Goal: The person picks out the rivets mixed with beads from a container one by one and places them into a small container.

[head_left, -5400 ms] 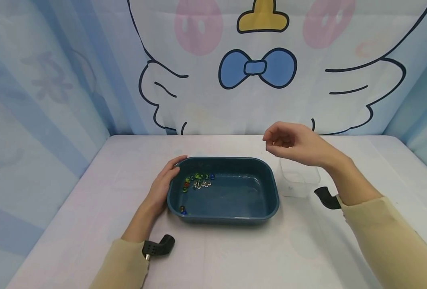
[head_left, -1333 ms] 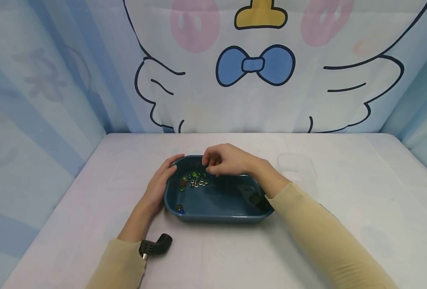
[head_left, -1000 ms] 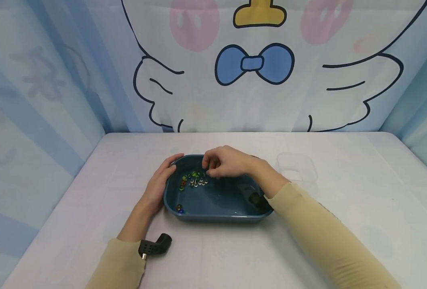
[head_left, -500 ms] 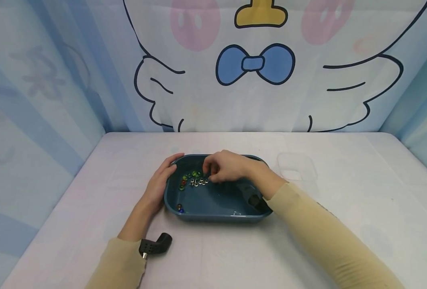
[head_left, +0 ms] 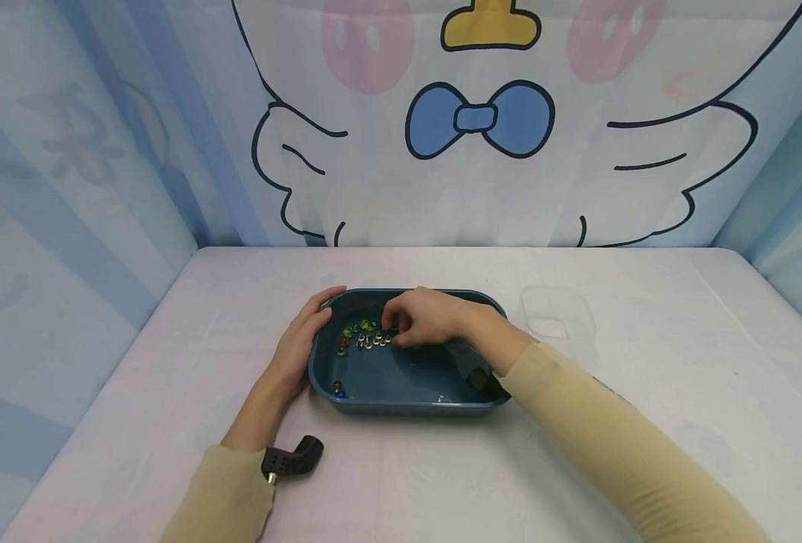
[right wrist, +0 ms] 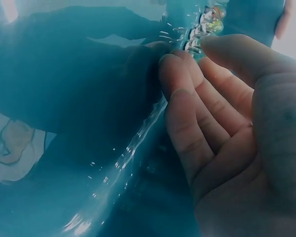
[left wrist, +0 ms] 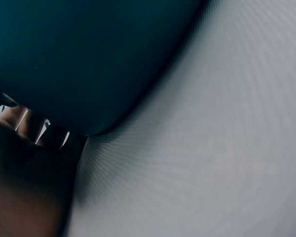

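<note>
A dark blue-green rectangular basin [head_left: 401, 381] stands on the table, with water-like reflections inside. My left hand [head_left: 299, 343] holds its left end, thumb at the rim and fingers along the outer wall. Green marbles [head_left: 367, 326] lie at the basin's back left, with a red marble [head_left: 344, 342] near them. Beside these are several small silvery pieces [head_left: 369, 343], too small to name. A blue marble [head_left: 342, 394] and a brown one sit in the front left corner. My right hand [head_left: 428, 317] reaches down beside the silvery pieces, fingers bent, thumb apart from fingertips; nothing shows between them.
A clear plastic box [head_left: 558, 313] stands to the right of the basin, close to its back corner. White cloth [head_left: 387, 483] covers the table. A printed curtain [head_left: 482, 204] rises behind the back edge, and another hangs at the left.
My right hand has gone from above the clear box leftward into the basin. Over the last second it has sunk slightly lower there. The left hand stays on the basin.
</note>
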`<state>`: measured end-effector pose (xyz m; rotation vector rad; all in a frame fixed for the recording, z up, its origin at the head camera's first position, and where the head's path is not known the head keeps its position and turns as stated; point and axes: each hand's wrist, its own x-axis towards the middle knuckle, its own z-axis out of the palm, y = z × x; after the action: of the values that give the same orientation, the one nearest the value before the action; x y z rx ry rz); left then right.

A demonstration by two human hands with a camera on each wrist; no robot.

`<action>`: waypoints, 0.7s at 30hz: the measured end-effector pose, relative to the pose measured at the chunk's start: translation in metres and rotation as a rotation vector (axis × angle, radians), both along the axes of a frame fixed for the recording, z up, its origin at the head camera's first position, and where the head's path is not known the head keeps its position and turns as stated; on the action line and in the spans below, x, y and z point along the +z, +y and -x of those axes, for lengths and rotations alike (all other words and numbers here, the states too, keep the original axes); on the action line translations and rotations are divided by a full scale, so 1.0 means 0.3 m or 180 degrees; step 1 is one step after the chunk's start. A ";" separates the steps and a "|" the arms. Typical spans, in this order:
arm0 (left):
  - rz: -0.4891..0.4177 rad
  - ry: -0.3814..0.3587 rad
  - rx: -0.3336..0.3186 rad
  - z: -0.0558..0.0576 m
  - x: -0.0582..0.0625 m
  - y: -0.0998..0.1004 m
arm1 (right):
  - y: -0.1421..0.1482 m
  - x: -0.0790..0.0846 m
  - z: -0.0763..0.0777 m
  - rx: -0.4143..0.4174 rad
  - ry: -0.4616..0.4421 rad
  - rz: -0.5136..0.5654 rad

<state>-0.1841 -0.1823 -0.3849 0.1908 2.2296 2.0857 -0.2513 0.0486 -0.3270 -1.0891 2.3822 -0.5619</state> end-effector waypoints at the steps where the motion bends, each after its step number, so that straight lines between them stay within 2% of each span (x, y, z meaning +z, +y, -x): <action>1: -0.0005 -0.0003 -0.0002 0.000 0.000 0.000 | -0.001 0.000 0.000 0.0006 0.0001 -0.0009; 21: -0.0029 -0.0026 -0.0008 0.001 0.003 0.001 | -0.009 -0.004 0.005 0.0071 -0.0057 -0.0078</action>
<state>-0.1844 -0.1820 -0.3840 0.1853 2.2143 2.0918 -0.2528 0.0458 -0.3282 -1.0943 2.3525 -0.5312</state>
